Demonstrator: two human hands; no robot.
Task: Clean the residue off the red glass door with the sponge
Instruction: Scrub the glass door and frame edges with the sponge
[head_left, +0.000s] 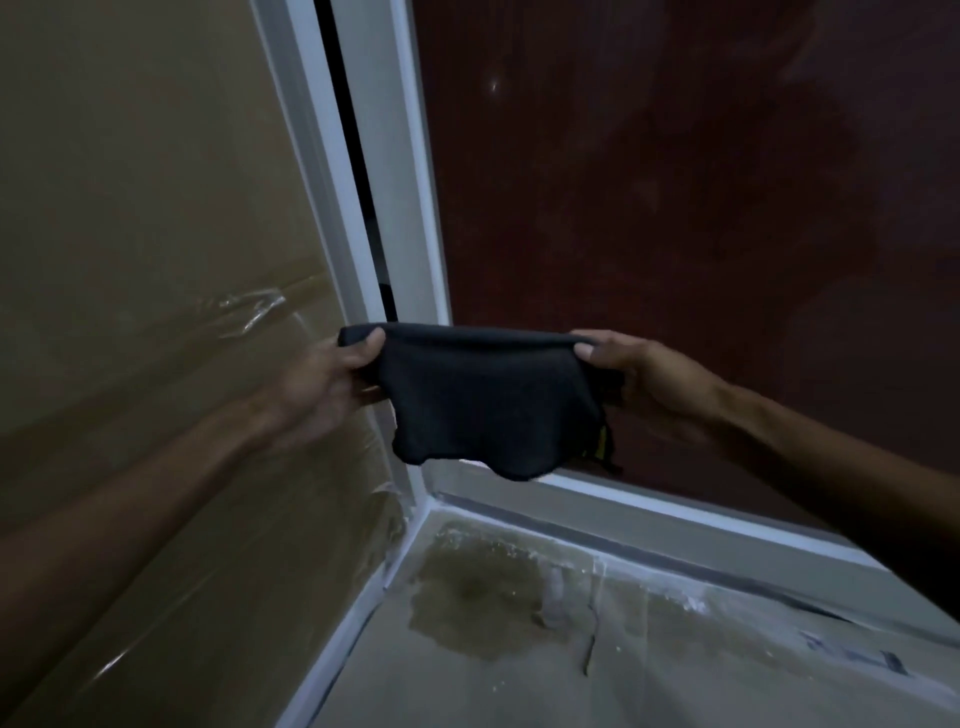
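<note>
A dark cloth (483, 400) hangs stretched between both hands, in front of the lower left corner of the red glass door (675, 208). My left hand (322, 384) pinches the cloth's left top corner. My right hand (639, 374) pinches its right top corner. A small yellow piece (602, 441) peeks out behind the cloth's lower right edge; I cannot tell whether it is a sponge. Faint cloudy smears show on the dark red glass. The door sits in a white frame (400, 208), with a narrow dark gap along its left side.
A brown cardboard panel wrapped in clear film (156, 312) covers the wall on the left. The floor (623, 649) is covered with taped protective sheeting and has a wet brownish stain (472, 592) near the corner. A white sill (675, 525) runs under the door.
</note>
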